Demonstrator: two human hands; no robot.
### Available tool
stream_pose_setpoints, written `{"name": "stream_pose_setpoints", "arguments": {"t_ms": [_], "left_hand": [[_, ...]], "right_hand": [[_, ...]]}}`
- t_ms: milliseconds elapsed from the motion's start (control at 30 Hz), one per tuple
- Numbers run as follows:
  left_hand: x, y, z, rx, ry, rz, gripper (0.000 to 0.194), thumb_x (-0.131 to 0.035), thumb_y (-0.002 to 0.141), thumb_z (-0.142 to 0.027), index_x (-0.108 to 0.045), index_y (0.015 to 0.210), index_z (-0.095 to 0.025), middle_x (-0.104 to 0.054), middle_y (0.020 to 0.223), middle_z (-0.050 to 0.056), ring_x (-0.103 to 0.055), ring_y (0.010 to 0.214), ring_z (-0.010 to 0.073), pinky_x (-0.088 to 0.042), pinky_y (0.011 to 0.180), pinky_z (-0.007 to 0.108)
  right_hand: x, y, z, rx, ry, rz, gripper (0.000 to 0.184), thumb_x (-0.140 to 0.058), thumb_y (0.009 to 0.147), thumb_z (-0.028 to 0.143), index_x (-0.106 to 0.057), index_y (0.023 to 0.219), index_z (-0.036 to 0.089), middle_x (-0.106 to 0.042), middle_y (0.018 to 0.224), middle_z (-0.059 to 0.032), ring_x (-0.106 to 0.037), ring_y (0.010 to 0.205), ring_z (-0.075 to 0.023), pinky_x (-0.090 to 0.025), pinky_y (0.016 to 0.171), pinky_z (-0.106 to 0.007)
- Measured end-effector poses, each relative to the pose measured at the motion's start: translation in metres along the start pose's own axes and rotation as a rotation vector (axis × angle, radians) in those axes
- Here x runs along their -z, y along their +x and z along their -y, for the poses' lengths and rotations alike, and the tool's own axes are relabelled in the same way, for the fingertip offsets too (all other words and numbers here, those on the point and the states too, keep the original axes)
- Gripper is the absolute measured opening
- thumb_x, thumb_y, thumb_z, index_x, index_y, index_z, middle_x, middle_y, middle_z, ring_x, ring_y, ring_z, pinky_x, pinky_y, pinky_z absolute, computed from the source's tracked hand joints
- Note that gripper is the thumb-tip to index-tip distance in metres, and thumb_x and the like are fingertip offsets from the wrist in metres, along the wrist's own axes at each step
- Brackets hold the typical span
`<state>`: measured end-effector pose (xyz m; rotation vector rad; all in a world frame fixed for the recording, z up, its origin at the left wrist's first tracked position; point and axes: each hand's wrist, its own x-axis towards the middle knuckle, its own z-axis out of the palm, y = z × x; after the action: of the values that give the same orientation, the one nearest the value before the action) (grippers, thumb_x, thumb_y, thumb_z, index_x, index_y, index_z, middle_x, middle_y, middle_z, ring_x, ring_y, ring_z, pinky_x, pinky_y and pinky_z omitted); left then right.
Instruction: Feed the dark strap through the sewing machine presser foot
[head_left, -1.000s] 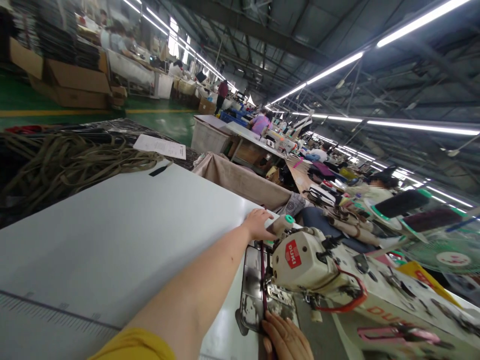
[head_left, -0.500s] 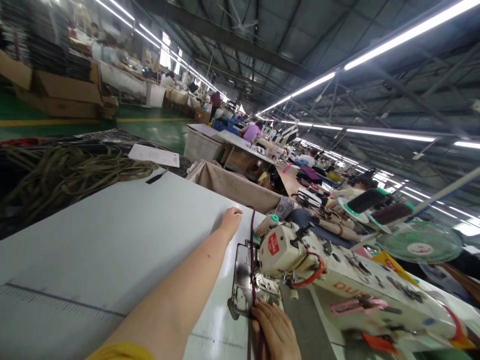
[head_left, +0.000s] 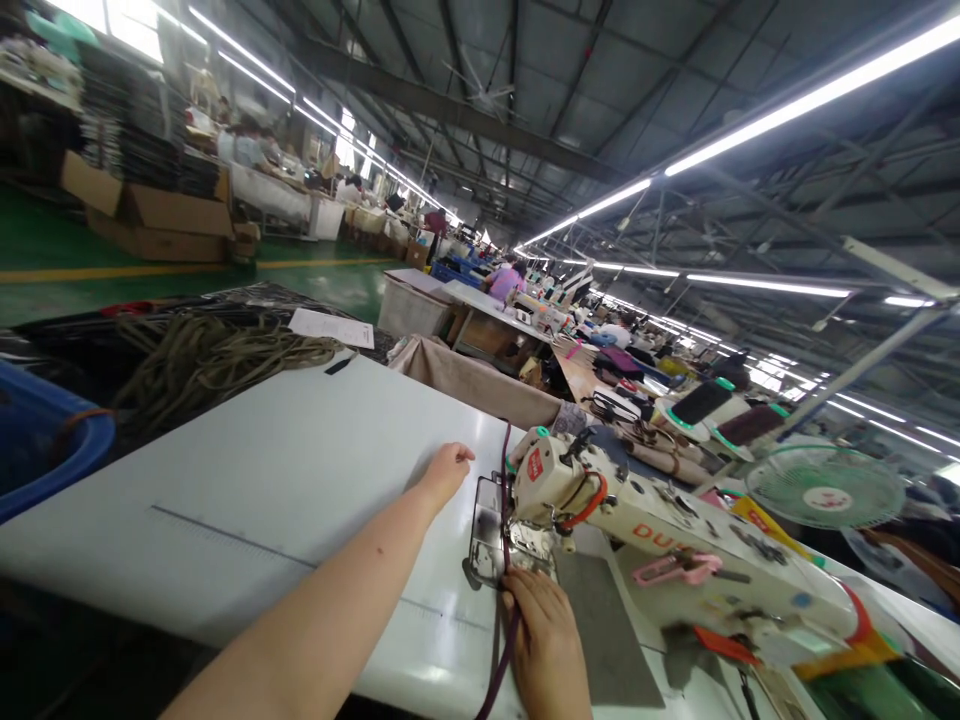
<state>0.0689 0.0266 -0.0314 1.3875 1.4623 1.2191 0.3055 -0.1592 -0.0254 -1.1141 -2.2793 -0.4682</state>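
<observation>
A narrow dark purple strap (head_left: 505, 520) runs lengthwise under the head of a white sewing machine (head_left: 555, 480), across its metal plate (head_left: 486, 530). My right hand (head_left: 546, 625) lies just in front of the plate, with the strap pinched between thumb and fingers. From there the strap's near part trails down toward the front edge. Left of the machine, my left hand (head_left: 448, 470) hovers over or rests on the white table (head_left: 330, 450), apart from the strap. Its fingers are curled together, and nothing shows in them.
A bundle of olive straps (head_left: 217, 365) and a paper sheet (head_left: 331, 327) lie beyond the table's left side. A blue bin (head_left: 52, 440) stands at far left. Thread cones (head_left: 701, 402) and a green fan (head_left: 825, 490) are at right. A person (head_left: 506, 282) sits farther back.
The view has shifted, bringing the blue bin in at left. My left hand sits slightly farther from the machine and the strap. The right hand keeps its hold near the plate.
</observation>
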Motion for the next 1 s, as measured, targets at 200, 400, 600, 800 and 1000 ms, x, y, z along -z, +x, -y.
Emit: {"name": "stream_pose_setpoints", "arguments": {"t_ms": [200,400,600,800,1000], "left_hand": [[0.008,-0.044,-0.01,-0.177,0.251,0.092,0.032,-0.055,0.08,0.01,-0.066,0.087,-0.02,-0.07,0.115,0.012,-0.066,0.118,0.0253,-0.05,0.108,0.035],[0.009,-0.065,-0.022,-0.3,0.369,0.113,0.03,-0.054,0.083,0.006,-0.068,0.087,-0.02,-0.067,0.12,0.015,-0.06,0.125,0.0319,-0.045,0.117,0.043],[0.029,-0.038,-0.013,-0.133,0.262,-0.052,0.028,-0.056,0.084,0.005,-0.067,0.081,-0.019,-0.068,0.11,0.01,-0.064,0.114,0.0248,-0.049,0.109,0.036],[0.048,-0.026,-0.009,0.042,0.114,-0.15,0.021,-0.058,0.087,-0.003,-0.07,0.08,-0.02,-0.069,0.09,0.003,-0.066,0.095,0.0209,-0.05,0.088,0.031],[0.048,-0.03,-0.015,0.08,0.015,-0.092,0.022,-0.058,0.08,-0.004,-0.068,0.071,-0.021,-0.059,0.066,-0.003,-0.057,0.071,0.0181,-0.037,0.067,0.032]], "right_hand": [[0.0,0.002,0.002,-0.004,0.01,0.011,0.034,-0.047,0.118,0.031,-0.078,0.126,0.021,-0.081,0.12,-0.0123,-0.079,0.112,-0.0285,-0.065,0.104,-0.051],[0.002,0.005,0.005,-0.011,0.063,0.002,0.031,-0.047,0.118,0.028,-0.077,0.124,0.021,-0.082,0.119,-0.0102,-0.079,0.11,-0.0272,-0.064,0.106,-0.053],[0.003,0.007,0.006,-0.01,0.084,-0.009,0.031,-0.047,0.119,0.028,-0.076,0.122,0.021,-0.082,0.118,-0.0089,-0.079,0.109,-0.0267,-0.063,0.105,-0.052],[0.003,0.006,0.005,-0.022,0.097,-0.012,0.029,-0.05,0.117,0.028,-0.077,0.122,0.022,-0.082,0.119,-0.0096,-0.079,0.109,-0.0274,-0.062,0.105,-0.052],[0.003,0.006,0.007,-0.047,0.107,0.004,0.028,-0.052,0.117,0.029,-0.078,0.125,0.022,-0.082,0.12,-0.0103,-0.079,0.111,-0.0276,-0.06,0.11,-0.053]]}}
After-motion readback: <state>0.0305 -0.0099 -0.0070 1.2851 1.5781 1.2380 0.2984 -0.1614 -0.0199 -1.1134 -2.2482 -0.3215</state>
